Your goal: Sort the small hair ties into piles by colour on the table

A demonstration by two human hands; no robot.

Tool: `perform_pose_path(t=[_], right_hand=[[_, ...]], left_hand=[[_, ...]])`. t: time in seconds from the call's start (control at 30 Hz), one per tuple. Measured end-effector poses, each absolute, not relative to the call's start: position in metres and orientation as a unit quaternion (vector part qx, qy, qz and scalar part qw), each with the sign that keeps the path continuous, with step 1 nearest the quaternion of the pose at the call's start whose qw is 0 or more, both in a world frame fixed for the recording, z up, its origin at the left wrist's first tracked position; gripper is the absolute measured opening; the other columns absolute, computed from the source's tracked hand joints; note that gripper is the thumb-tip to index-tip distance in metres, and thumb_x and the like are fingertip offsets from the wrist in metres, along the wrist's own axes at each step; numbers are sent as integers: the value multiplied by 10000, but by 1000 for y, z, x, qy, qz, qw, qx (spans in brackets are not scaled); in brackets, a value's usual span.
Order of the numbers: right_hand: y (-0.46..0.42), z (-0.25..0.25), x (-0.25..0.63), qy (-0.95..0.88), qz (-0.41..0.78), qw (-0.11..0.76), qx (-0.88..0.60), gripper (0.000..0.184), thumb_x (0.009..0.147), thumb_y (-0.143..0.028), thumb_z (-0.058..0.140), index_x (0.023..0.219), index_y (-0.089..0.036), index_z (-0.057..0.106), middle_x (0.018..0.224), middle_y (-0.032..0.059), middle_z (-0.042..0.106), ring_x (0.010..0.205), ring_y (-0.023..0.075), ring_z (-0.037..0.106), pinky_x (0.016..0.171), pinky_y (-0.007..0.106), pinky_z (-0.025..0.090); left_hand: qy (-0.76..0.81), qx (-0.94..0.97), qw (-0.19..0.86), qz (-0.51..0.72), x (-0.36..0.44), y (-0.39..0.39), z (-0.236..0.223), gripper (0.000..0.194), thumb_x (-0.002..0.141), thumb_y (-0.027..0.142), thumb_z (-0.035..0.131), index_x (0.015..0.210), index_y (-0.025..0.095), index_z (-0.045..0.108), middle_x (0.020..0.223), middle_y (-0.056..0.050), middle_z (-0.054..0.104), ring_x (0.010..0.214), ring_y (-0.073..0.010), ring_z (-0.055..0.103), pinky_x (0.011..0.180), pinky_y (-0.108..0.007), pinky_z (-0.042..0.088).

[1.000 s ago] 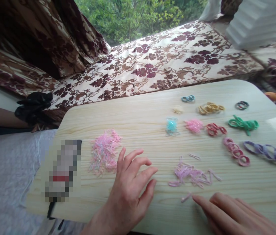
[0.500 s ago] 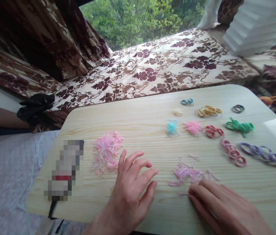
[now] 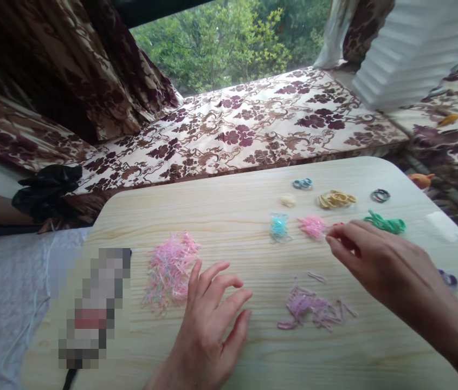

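My left hand [image 3: 214,314] is open, its fingers spread and slightly curled, just right of a mixed pink and pale blue heap of small elastic bands [image 3: 172,268]. Over the table's right side reaches my right hand [image 3: 362,249], thumb and fingertips pinched together beside a small pile of bright pink bands [image 3: 313,226]. Whatever lies in that pinch, if anything, is too small to make out. Below it lies a loose pile of pale purple bands [image 3: 310,309], with one band [image 3: 316,277] apart from it. The hand and forearm hide most of the red, pink and purple hair ties.
Turquoise bands [image 3: 279,227], cream bands [image 3: 288,201], blue hair ties [image 3: 302,183], yellow hair ties [image 3: 336,199], dark hair ties [image 3: 380,195] and green hair ties [image 3: 385,222] are grouped at the back right. A pixelated object [image 3: 94,309] lies on the left of the wooden table [image 3: 237,203].
My right hand has moved from the pale purple pile up and away to the pink pile, fingers still pinched. My left hand keeps its spread pose. The view has shifted slightly.
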State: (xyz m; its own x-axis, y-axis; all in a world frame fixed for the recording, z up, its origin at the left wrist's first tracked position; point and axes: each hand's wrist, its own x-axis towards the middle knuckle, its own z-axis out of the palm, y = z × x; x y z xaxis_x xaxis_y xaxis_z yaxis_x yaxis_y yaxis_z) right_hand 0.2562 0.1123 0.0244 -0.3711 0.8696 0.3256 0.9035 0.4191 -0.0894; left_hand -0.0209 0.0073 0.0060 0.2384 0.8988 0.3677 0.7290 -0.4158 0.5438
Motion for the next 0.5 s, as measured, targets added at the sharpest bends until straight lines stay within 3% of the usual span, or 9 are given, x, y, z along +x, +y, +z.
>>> perform_pose_path(t=[0.07,0.23,0.3,0.5], right_hand=[[119,25,257,-815,-35,151,-559,381,977,-424,337,805,-250,629,741,34,710,562,191,633,479,308,399],[76,22,268,-814,-40,169,-555,372,999,-488,351,982,-259,644,1004,70,763,755,237,724,576,336,482],[48,15,274,-811,-32,192,-552,336,993,-500,398,993,-268,641,971,53,759,789,232,734,640,331,518],[-9,-9,271,-815,106,182,-540,203,974,-420,517,973,-294,677,860,-33,738,691,107,715,621,179,534]], left_hand=[[527,777,129,320,-23,7,5,251,929,87,551,1107,225,661,1084,-60,679,1308,-246,496,1210,-564,225],[525,787,121,302,-26,7,5,261,922,61,543,1100,218,652,1077,-62,674,1312,-240,490,1213,-547,231],[525,787,126,299,-25,8,6,254,922,70,548,1097,222,655,1073,-58,678,1306,-236,496,1212,-534,236],[515,790,143,300,-16,11,9,222,921,95,565,1073,220,669,1060,-48,690,1292,-231,520,1223,-527,221]])
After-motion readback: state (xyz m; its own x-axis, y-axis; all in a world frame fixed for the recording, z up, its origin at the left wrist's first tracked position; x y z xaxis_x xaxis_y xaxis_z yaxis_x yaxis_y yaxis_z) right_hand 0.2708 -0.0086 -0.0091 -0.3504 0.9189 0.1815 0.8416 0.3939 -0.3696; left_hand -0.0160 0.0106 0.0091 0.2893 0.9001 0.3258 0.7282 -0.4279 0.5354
